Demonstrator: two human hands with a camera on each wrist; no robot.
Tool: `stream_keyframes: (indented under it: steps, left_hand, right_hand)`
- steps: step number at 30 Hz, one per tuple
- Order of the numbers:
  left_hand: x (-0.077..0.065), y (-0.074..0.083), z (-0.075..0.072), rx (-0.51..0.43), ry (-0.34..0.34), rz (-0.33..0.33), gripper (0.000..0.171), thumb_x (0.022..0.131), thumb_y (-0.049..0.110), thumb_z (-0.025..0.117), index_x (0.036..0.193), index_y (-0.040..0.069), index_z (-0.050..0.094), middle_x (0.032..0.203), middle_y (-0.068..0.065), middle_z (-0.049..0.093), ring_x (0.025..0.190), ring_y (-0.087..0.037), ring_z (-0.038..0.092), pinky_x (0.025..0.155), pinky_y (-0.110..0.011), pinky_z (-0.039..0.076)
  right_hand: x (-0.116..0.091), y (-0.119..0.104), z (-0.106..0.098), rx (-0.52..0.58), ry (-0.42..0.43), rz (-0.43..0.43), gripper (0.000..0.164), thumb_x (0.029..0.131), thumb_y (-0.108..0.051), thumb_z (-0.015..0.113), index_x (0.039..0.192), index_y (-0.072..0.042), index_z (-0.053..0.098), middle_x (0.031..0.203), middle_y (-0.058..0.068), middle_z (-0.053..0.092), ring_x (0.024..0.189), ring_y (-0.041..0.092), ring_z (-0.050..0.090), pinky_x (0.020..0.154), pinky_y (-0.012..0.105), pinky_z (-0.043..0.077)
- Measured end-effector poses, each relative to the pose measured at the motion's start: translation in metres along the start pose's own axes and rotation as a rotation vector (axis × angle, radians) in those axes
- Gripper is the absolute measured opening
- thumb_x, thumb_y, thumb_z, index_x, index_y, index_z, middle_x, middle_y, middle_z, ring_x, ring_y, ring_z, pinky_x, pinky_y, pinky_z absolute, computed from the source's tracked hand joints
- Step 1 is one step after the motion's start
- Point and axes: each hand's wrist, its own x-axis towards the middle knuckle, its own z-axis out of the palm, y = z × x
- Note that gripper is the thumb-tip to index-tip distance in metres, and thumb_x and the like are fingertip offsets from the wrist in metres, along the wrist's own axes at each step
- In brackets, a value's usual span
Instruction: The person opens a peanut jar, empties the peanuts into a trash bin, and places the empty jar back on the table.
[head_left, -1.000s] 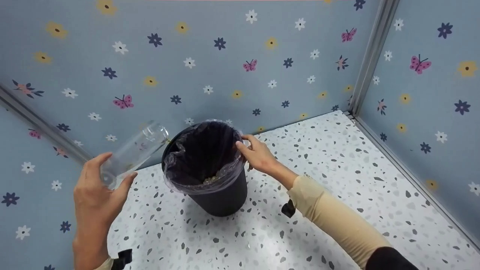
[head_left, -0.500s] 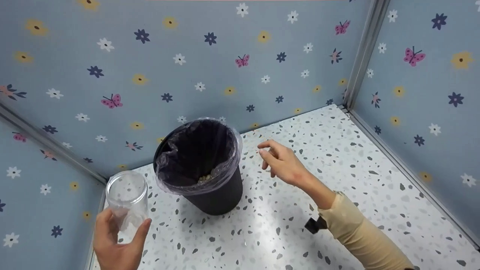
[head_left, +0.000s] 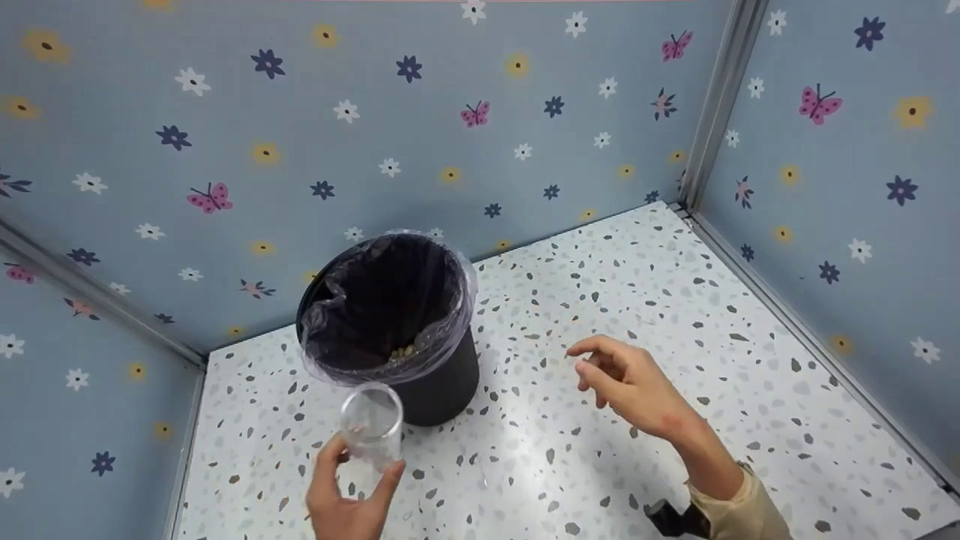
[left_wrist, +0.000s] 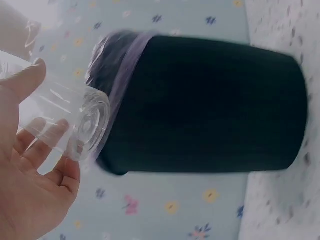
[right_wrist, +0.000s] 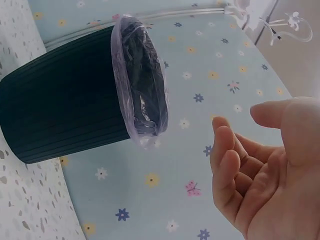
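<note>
My left hand grips a clear plastic jar around its lower part, mouth upward, with no lid on it. In the left wrist view the jar's ringed base faces the bin, and the jar looks empty. Just behind the jar stands a black trash bin lined with a thin translucent purple bag folded over its rim. Small brownish bits lie inside the bag. Off to the bin's right, my right hand hovers over the surface, fingers loosely bent and holding nothing.
The bin stands on a white speckled tabletop. Blue flowered panels rise behind it and on both sides, joined by a grey metal post. In the right wrist view a white cable hangs at the top right.
The jar has gone from tilted toward the bin to mouth-up, and moved right and nearer in front of the bin. My right hand has let go of the bin's rim and drawn back right.
</note>
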Motion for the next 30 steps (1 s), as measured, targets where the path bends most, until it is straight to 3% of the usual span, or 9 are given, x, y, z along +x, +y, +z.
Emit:
stream_keyframes:
  steps: [3, 5, 8, 13, 17, 23, 30]
  left_hand:
    - [-0.022, -0.023, 0.03, -0.048, -0.101, 0.047, 0.071, 0.051, -0.003, 0.092, 0.115, -0.006, 0.061, 0.106, -0.011, 0.065, 0.093, -0.013, 0.057, 0.083, -0.025, 0.043]
    - [-0.036, -0.037, 0.048, -0.052, -0.163, 0.033, 0.075, 0.053, 0.004, 0.094, 0.12, 0.001, 0.062, 0.109, -0.006, 0.065, 0.094, -0.015, 0.058, 0.083, -0.028, 0.045]
    - [-0.052, -0.044, 0.071, -0.058, -0.267, -0.049, 0.075, 0.058, 0.011, 0.095, 0.125, 0.01, 0.06, 0.112, 0.0, 0.063, 0.096, -0.017, 0.059, 0.082, -0.033, 0.049]
    - [-0.067, -0.043, 0.096, -0.03, -0.428, -0.216, 0.074, 0.065, 0.02, 0.092, 0.129, 0.016, 0.056, 0.118, 0.002, 0.06, 0.103, -0.015, 0.057, 0.084, -0.04, 0.05]
    - [-0.073, -0.041, 0.104, -0.017, -0.477, -0.232, 0.073, 0.066, 0.024, 0.091, 0.13, 0.015, 0.056, 0.12, 0.002, 0.059, 0.106, -0.015, 0.056, 0.086, -0.042, 0.049]
    - [-0.076, -0.042, 0.106, 0.01, -0.513, -0.156, 0.071, 0.067, 0.028, 0.091, 0.129, 0.016, 0.058, 0.12, 0.004, 0.058, 0.107, -0.015, 0.056, 0.088, -0.042, 0.049]
    - [-0.08, -0.047, 0.109, 0.011, -0.526, -0.154, 0.082, 0.069, 0.05, 0.085, 0.136, 0.015, 0.053, 0.128, 0.005, 0.054, 0.116, -0.015, 0.051, 0.095, -0.043, 0.046]
  right_hand:
    - [-0.014, -0.004, 0.007, 0.012, 0.098, -0.092, 0.019, 0.094, -0.003, 0.062, 0.112, -0.007, 0.066, 0.084, 0.007, 0.064, 0.063, 0.019, 0.059, 0.053, 0.027, 0.048]
    - [-0.02, -0.012, 0.014, 0.001, 0.142, -0.19, 0.019, 0.089, 0.004, 0.066, 0.106, -0.004, 0.068, 0.089, 0.009, 0.065, 0.068, 0.018, 0.06, 0.053, 0.027, 0.049]
    - [-0.022, -0.014, 0.025, -0.029, 0.181, -0.323, 0.024, 0.082, 0.009, 0.071, 0.103, -0.002, 0.07, 0.102, 0.013, 0.066, 0.078, 0.018, 0.064, 0.054, 0.028, 0.052]
    - [-0.02, 0.008, 0.041, -0.071, 0.173, -0.405, 0.038, 0.077, 0.006, 0.077, 0.113, -0.004, 0.069, 0.119, 0.018, 0.061, 0.088, 0.019, 0.066, 0.054, 0.027, 0.054]
    - [-0.018, 0.029, 0.049, -0.102, 0.123, -0.389, 0.037, 0.08, -0.005, 0.079, 0.116, -0.008, 0.069, 0.128, 0.015, 0.058, 0.101, 0.022, 0.064, 0.056, 0.022, 0.054]
    - [-0.019, 0.041, 0.053, -0.109, 0.048, -0.359, 0.014, 0.087, -0.014, 0.074, 0.1, -0.016, 0.074, 0.125, 0.01, 0.061, 0.102, 0.021, 0.063, 0.06, 0.023, 0.054]
    - [-0.016, 0.045, 0.053, -0.102, 0.065, -0.369, 0.008, 0.089, -0.012, 0.071, 0.092, -0.019, 0.072, 0.12, 0.009, 0.064, 0.104, 0.023, 0.063, 0.062, 0.024, 0.055]
